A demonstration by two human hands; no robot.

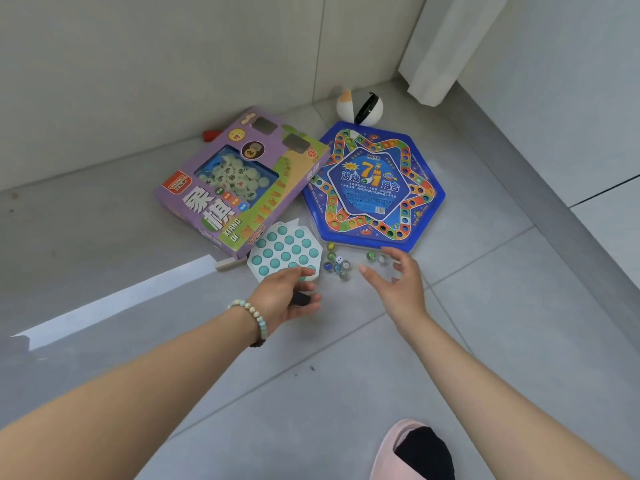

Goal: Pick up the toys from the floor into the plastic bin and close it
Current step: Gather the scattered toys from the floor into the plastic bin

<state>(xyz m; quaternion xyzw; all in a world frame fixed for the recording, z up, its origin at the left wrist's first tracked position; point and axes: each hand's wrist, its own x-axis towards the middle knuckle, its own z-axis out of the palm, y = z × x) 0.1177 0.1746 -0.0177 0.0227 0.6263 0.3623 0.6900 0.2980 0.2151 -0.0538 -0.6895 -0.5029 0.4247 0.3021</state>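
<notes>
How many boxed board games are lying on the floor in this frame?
2. The purple chess box lies left, near the wall; the blue hexagonal game box lies close on its right. None seems hidden.

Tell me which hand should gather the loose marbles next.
Probably right. The right hand is open and empty, just beside the marbles; the left hand grips a small dark object near the bubble toy.
</notes>
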